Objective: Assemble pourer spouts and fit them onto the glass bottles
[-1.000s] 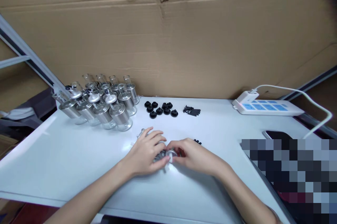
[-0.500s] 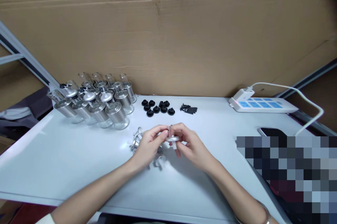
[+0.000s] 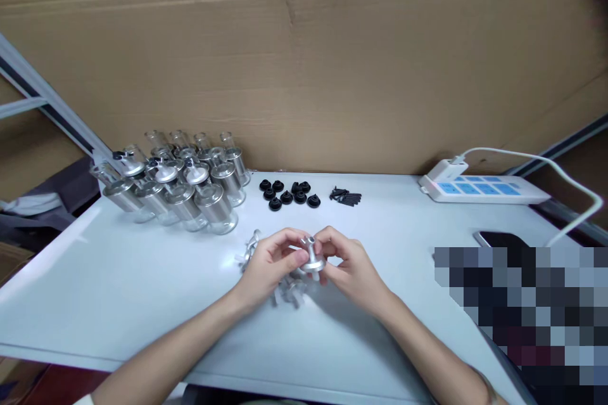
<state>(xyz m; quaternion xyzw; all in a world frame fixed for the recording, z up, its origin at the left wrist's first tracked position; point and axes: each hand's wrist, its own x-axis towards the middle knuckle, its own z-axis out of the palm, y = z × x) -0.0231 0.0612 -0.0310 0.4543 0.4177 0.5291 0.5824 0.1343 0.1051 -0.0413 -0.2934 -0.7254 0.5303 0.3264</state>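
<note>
Above the middle of the table I hold a silver bottle spout (image 3: 313, 260), a short stem on a round flange, roughly upright. My left hand (image 3: 272, 263) pinches it between thumb and fingers from the left. From the right, my right hand (image 3: 349, 265) has its fingers closed about the stem and flange. Several similar silver spouts (image 3: 291, 291) lie in a pile under and behind my left hand, partly hidden by it. Farther back are several black round stoppers (image 3: 286, 197) and a small heap of thin black pieces (image 3: 346, 196).
Glass bottles with steel sleeves (image 3: 216, 205) stand grouped at the back left, some with silver tops. A white power strip (image 3: 489, 189) with a plugged-in charger (image 3: 449, 169) and cable lies at the back right, a phone (image 3: 503, 239) before it. Cardboard (image 3: 361, 63) walls the back.
The spout has turned in my fingers, so its stem and top now show above the flange. Both hands still grip it. The view has shifted slightly.
</note>
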